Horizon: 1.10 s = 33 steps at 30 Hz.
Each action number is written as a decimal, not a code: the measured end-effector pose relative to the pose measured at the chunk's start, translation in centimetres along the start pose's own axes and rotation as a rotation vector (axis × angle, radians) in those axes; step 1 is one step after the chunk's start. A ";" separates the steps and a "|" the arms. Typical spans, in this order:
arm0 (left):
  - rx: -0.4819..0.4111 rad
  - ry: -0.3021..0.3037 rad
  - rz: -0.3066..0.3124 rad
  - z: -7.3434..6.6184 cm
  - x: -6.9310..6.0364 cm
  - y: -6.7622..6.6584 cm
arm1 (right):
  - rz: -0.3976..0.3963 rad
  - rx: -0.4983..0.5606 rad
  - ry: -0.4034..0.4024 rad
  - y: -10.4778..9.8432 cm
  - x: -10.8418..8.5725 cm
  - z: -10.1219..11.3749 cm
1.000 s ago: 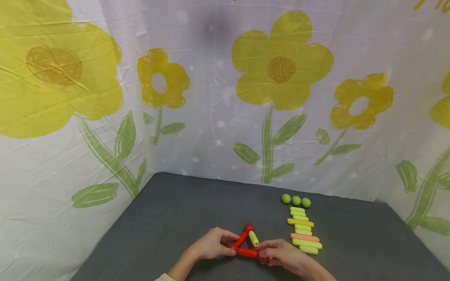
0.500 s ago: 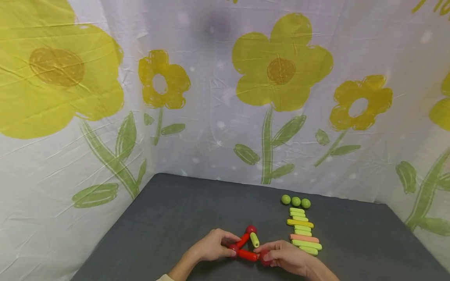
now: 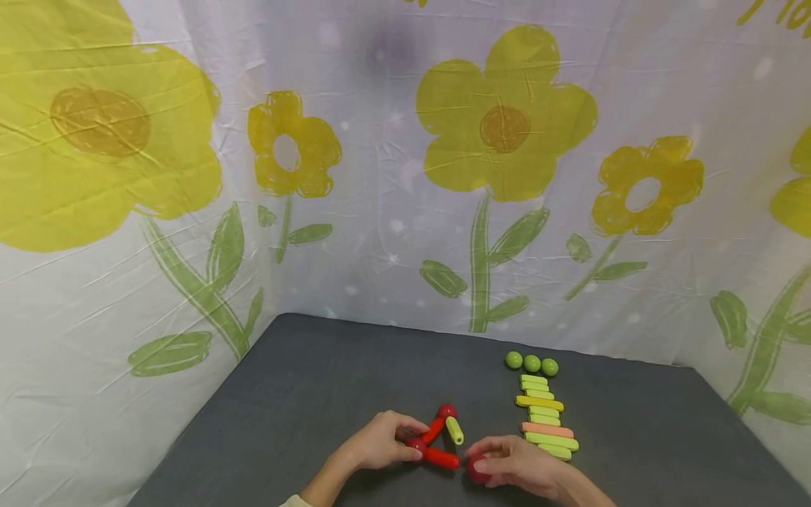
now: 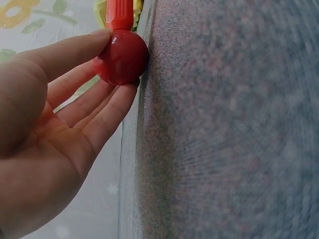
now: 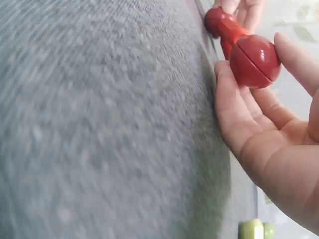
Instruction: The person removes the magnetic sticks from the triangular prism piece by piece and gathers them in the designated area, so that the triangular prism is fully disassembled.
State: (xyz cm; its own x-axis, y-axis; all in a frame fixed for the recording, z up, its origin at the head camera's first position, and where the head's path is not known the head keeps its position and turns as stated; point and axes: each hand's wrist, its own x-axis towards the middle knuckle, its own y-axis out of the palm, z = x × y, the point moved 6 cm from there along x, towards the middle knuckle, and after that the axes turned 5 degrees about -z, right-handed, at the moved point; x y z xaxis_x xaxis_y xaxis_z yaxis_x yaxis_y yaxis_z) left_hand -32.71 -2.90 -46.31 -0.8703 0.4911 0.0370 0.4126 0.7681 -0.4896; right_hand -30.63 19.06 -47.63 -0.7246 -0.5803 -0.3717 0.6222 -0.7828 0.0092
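My left hand (image 3: 383, 442) pinches a glossy red ball (image 4: 123, 57) between thumb and fingers. From that ball one red rod (image 3: 434, 430) runs up to a second red ball (image 3: 447, 411); a second red rod (image 3: 442, 458) points right, its far end bare. A light green rod (image 3: 454, 430) hangs off the upper ball, also with a bare end. Just right of this piece, my right hand (image 3: 516, 465) holds a third red ball (image 5: 255, 60) by thumb and fingers. In the head view a small gap separates that ball from the red rod.
To the right, several light green, yellow and orange rods lie in a column, among them a yellow rod (image 3: 539, 403) and an orange rod (image 3: 548, 429). Behind them sit three green balls (image 3: 532, 363). A flowered cloth (image 3: 380, 211) hangs around the dark table (image 3: 329, 366).
My right hand has shifted slightly right and down with its red ball, which has come away from the red rod's end. That rod now tilts downward. My left hand has barely moved.
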 end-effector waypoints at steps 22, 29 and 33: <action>0.030 -0.065 -0.074 0.0 0.1 -0.2 | -0.228 0.026 -0.068 -4.3 -2.4 1.7; 0.048 -0.065 -0.099 0.0 0.1 -0.2 | -0.255 0.077 -0.085 -5.2 -2.9 2.0; 0.045 -0.072 -0.090 -0.1 0.1 -0.1 | -0.290 0.120 -0.094 -6.0 -3.1 1.9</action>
State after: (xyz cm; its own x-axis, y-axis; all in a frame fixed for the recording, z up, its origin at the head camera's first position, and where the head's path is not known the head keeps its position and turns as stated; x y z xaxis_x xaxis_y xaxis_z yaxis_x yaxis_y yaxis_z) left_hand -32.86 -2.90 -46.16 -0.9211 0.3887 0.0209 0.3206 0.7881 -0.5254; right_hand -32.66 25.10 -44.77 -0.8944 -0.3426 -0.2875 0.3499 -0.9364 0.0272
